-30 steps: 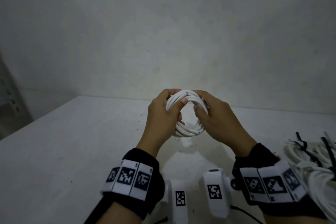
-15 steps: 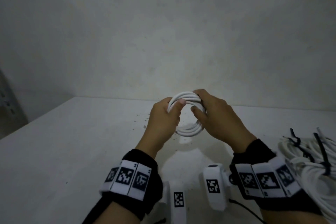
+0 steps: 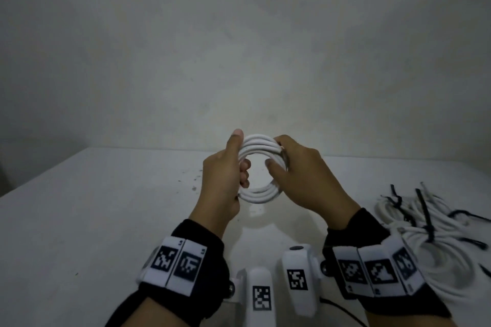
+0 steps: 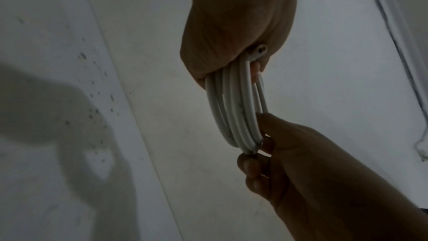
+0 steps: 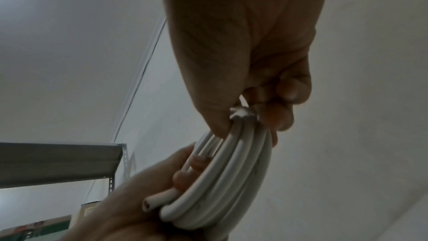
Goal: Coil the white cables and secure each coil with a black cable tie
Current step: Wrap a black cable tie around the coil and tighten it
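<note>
Holding the white coil (image 3: 259, 167) upright between them, left hand (image 3: 223, 175) and right hand (image 3: 300, 175) both grip its sides; black ties (image 3: 425, 210) lie nearer the right hand.

Left half of worktop (image 3: 87, 220) lying bare, offering passage. Pile of tied white cables (image 3: 435, 223) with black ties (image 3: 425, 210) crowding right edge, sitting just beside right hand (image 3: 305, 180). Wall (image 3: 239, 48) closing off far side. Metal shelf (image 5: 57, 164) standing off to left.
</note>
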